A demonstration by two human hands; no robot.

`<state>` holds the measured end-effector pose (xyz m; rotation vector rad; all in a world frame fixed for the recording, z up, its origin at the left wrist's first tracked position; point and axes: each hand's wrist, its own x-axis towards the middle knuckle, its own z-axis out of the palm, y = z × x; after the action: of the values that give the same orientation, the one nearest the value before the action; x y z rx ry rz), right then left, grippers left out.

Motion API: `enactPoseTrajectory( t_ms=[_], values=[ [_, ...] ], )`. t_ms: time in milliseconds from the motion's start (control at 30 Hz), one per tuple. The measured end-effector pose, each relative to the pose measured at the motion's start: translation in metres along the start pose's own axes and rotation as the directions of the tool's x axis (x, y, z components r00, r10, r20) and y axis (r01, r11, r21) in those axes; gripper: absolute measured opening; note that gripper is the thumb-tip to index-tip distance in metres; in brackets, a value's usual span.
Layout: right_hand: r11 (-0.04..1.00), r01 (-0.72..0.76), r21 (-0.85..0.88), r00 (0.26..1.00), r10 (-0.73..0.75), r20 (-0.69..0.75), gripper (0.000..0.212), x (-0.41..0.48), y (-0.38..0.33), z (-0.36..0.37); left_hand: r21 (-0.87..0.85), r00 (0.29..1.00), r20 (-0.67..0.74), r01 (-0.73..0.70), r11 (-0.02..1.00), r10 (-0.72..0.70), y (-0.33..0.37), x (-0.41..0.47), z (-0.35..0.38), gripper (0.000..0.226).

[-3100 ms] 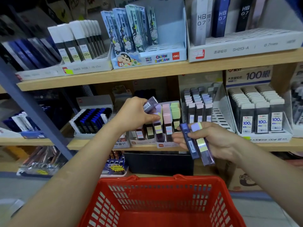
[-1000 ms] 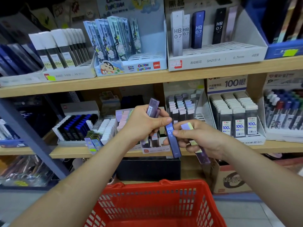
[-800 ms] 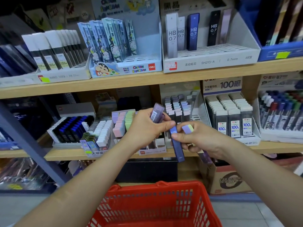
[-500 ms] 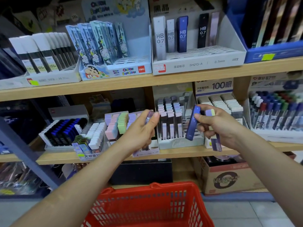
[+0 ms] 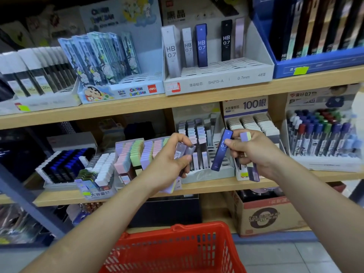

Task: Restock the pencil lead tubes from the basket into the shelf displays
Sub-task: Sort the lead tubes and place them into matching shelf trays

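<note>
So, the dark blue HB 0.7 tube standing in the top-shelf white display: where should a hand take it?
Probably the upper half, from front and above: the dark blue tube stands upright, foot slotted in the white display, a white tube close beside it.

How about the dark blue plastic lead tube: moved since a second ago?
Yes: dark blue lead tube went right, from the grey cardboard display's left edge to its right.
</note>
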<state>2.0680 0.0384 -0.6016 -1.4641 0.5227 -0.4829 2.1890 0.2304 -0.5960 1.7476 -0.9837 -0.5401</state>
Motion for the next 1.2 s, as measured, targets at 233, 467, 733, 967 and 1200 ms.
enactPoseTrajectory(
  t_ms=[233, 467, 733, 967, 1200],
  values=[
    [0.998, 0.026, -0.058, 0.999, -0.028, -0.026, 0.024, 0.004, -0.002, 0.001, 0.299, 0.972, -0.206, -0.048, 0.953, 0.114, 0.018, 0.013, 0.027, 0.019],
    [0.991, 0.091, -0.101, 0.990, -0.101, -0.102, 0.020, 0.007, 0.000, 0.005, 0.560, 0.920, -0.332, 0.014, 0.829, 0.209, 0.007, 0.028, 0.023, 0.012],
    [0.892, 0.176, -0.417, 0.974, -0.219, -0.057, 0.025, 0.014, 0.004, 0.011, 0.640, 0.942, -0.275, 0.029, 0.768, 0.194, 0.001, 0.028, 0.021, 0.014],
    [0.982, 0.143, -0.121, 0.973, -0.118, 0.197, 0.017, 0.004, -0.023, 0.007, 0.302, 0.952, -0.234, -0.120, 0.946, 0.196, 0.028, 0.019, 0.019, 0.018],
    [0.979, 0.167, -0.115, 0.910, -0.108, 0.400, 0.017, -0.011, -0.043, 0.010, 0.381, 0.961, -0.117, -0.190, 0.905, 0.251, 0.053, 0.001, 0.010, 0.037]
  ],
)
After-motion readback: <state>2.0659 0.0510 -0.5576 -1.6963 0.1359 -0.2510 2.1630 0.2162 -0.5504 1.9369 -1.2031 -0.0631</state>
